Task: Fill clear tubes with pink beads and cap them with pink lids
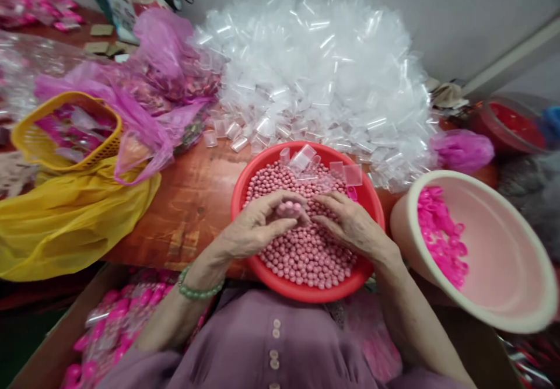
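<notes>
A red basin [238,199] full of round pink beads [301,266] sits in front of me. My left hand [262,225] is curled above the beads, with a few pink beads [289,208] held between its fingers and thumb. Whether a clear case surrounds these beads, I cannot tell. My right hand [354,225] is low over the right half of the basin, fingers bent and apart, tips at the beads; nothing shows in it. Several clear plastic cases [303,158] lie on the beads at the far rim, near a bright pink plastic piece [352,193].
A big heap of clear plastic cases [315,74] rises behind the basin. To the right stands a pale tub [503,243] with bright pink pieces [440,231]. On the left are a yellow basket [26,135], a yellow bag [79,220] and a purple bag [161,39].
</notes>
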The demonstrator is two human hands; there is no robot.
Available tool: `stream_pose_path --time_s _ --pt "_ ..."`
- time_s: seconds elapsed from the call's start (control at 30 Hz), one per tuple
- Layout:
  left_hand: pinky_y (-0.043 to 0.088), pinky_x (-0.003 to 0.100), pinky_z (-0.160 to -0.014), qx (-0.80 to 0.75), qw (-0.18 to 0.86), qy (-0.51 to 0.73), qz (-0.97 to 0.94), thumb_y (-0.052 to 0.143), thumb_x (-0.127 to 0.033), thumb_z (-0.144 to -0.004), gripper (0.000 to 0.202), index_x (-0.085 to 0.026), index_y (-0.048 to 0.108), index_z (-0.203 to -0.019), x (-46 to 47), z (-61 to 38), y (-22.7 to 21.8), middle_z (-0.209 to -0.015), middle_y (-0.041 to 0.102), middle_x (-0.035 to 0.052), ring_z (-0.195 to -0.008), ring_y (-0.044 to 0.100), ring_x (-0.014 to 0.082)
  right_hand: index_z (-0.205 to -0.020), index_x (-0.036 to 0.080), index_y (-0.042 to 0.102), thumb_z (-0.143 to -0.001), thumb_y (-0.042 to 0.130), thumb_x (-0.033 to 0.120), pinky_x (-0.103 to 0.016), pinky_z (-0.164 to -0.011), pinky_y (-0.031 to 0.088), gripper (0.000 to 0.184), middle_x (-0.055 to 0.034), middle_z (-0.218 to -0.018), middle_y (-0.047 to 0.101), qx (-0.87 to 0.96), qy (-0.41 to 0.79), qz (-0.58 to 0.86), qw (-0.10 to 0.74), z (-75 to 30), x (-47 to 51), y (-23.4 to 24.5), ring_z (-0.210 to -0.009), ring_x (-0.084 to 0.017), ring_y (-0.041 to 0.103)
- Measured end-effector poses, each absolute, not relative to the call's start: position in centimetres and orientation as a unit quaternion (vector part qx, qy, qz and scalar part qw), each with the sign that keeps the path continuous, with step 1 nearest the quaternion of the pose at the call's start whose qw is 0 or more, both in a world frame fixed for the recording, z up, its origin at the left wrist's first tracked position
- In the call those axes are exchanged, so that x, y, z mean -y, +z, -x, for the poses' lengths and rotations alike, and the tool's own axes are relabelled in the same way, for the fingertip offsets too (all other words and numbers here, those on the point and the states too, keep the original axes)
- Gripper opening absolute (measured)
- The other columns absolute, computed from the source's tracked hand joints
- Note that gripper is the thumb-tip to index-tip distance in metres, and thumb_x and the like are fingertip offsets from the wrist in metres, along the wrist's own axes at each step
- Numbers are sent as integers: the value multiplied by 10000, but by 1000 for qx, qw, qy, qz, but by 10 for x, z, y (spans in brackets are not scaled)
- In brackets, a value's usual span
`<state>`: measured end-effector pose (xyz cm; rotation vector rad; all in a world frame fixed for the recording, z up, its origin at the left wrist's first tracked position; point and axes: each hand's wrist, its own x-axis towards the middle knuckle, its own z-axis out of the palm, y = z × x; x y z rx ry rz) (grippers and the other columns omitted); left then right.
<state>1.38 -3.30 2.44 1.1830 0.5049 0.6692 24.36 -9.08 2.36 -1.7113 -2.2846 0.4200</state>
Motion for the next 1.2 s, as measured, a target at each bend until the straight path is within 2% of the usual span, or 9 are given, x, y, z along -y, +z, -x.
stream_pose_path --time_s 0.13,0.3,0.5,0.63,0.77,0.9,1.03,1.1,1.2 --pt "527 296 -852 -260 739 309 -539 682 -255 -832 193 -148 655 -990 30 -15 21 -922 717 60 -883 667 161 -1116 157 627 -945 501 241 -382 -883 524 229 -117 -1042 684 731 81 664 135 -271 96 27 -967 -244 658" --pt "535 288 -834 -313 742 309 -505 757 -269 -757 245 -147 697 -961 25 -20 16 -906 730 48 -854 672 156 -955 167 618 -918 504 220 -353 -772 496 131 -115 -918 703 650 -4 756 77 -288 98 26 -862 -250 664" --pt "547 329 -873 -325 757 282 -491 778 -270 -730 333 -138 712 -1029 23 -24 16 -985 748 77 -908 679 179 -1041 138 571 -904 513 286 -329 -615 420 209 -151 -853 711 600 -19 798 -55 -272 83 18 -734 -265 666" --pt "560 332 -856 -316 772 282 -474 771 -260 -723 335 -130 708 -1026 23 -27 13 -979 744 75 -921 680 185 -1088 126 575 -912 494 284 -354 -636 437 250 -188 -918 714 587 -6 807 -63 -268 79 15 -772 -301 676" --pt "557 337 -871 -311 775 296 -464 752 -266 -738 332 -131 699 -1037 21 -27 10 -986 741 69 -936 679 185 -1107 144 608 -921 495 326 -374 -672 474 284 -150 -873 716 595 21 804 8 -271 85 14 -776 -295 676" --pt "555 317 -857 -308 786 301 -444 761 -241 -727 290 -114 688 -978 21 -25 9 -965 739 74 -916 684 174 -1107 168 641 -865 597 395 -349 -733 509 335 -87 -884 705 621 132 745 205 -271 92 16 -784 -222 657" --pt "553 340 -876 -264 834 285 -392 782 -172 -686 315 -117 667 -975 23 -21 9 -963 741 83 -914 700 182 -1135 228 641 -878 607 431 -322 -786 521 330 -43 -976 691 550 325 671 377 -259 95 19 -864 -181 646" --pt "543 340 -892 -247 849 281 -373 793 -140 -663 354 -124 660 -990 24 -20 8 -972 742 87 -921 704 181 -1169 246 636 -897 590 434 -298 -719 520 334 -5 -833 667 502 418 640 404 -252 94 19 -747 -153 631" --pt "529 318 -896 -225 862 274 -362 815 -121 -634 388 -123 662 -991 25 -20 6 -944 742 80 -914 704 173 -1161 249 671 -896 595 439 -282 -632 496 334 17 -703 630 509 462 625 370 -243 94 21 -642 -142 599"
